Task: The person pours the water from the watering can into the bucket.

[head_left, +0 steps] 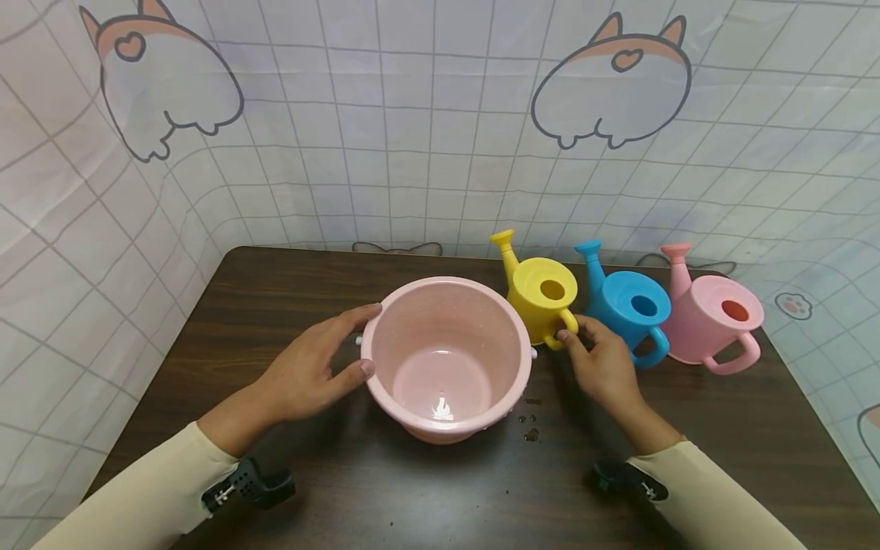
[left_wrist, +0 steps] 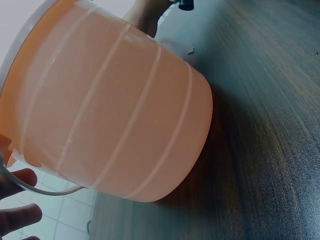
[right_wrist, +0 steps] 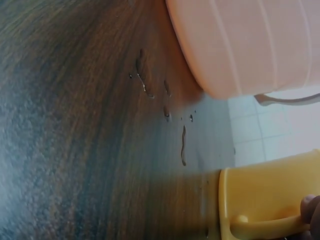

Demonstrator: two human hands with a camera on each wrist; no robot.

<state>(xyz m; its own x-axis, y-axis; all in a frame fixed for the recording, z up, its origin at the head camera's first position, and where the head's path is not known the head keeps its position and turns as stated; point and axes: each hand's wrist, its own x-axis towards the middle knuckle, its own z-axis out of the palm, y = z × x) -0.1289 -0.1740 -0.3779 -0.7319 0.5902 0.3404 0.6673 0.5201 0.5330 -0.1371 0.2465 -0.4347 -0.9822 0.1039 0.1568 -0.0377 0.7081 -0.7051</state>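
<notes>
A pink bucket (head_left: 440, 321) stands upright on the dark wooden table, with a little shiny liquid at its bottom. My left hand (head_left: 305, 367) is at its left side, fingers extended and thumb and forefinger against the rim. The left wrist view shows the bucket's ribbed outer wall (left_wrist: 120, 100) and a thin wire handle (left_wrist: 55, 192) hanging near my fingers (left_wrist: 20, 220). To the right of the bucket, my right hand (head_left: 605, 367) grips the handle of a yellow watering can (head_left: 528, 305). That can stands upright, its spout pointing toward the wall.
A blue watering can (head_left: 619, 305) and a pink watering can (head_left: 701, 321) stand in a row to the right of the yellow one. Water drops (head_left: 531, 435) lie on the table (head_left: 412, 504) beside the bucket. A grid-patterned curtain (head_left: 440, 153) hangs behind the table's back edge.
</notes>
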